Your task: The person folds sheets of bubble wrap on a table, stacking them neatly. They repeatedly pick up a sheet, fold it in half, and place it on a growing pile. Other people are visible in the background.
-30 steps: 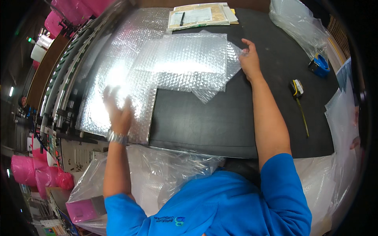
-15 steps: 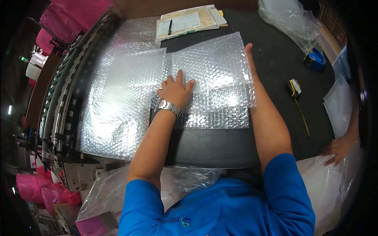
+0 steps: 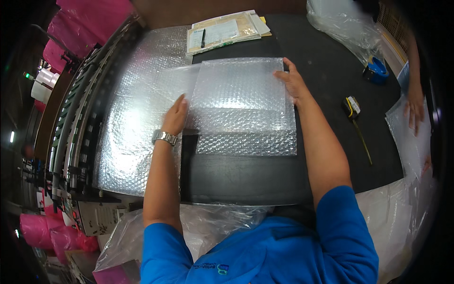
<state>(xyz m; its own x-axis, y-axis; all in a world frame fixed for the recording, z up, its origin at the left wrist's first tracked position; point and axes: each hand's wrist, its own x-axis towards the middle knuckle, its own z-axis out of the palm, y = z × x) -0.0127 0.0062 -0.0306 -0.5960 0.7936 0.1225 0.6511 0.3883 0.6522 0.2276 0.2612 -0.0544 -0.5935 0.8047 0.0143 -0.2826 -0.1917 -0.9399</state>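
A clear bubble-wrap bag (image 3: 241, 94) lies in front of me, on top of more bubble wrap (image 3: 246, 143) whose near strip sticks out below it. My right hand (image 3: 294, 85) grips the bag's upper right edge, its thumb over the top; the fingers behind are partly hidden. At the left edge stands my left hand (image 3: 176, 116), slightly blurred, its fingers stretched out along that side. A metal watch is on my left wrist. Under and beyond the left hand spreads a long bubble-wrap sheet (image 3: 132, 137).
Rollers of a machine (image 3: 71, 123) line the left side. Papers with a pen (image 3: 220, 33) lie at the back of the black table (image 3: 246, 177). A yellow-black tape measure (image 3: 352, 106), partly pulled out, and a blue tape dispenser (image 3: 376, 71) lie right. Another person's hand (image 3: 415, 106) handles plastic there.
My left hand has gone from the bag's surface to its left edge. The bag's far right corner has come down and lies flatter; my right hand now holds its edge.
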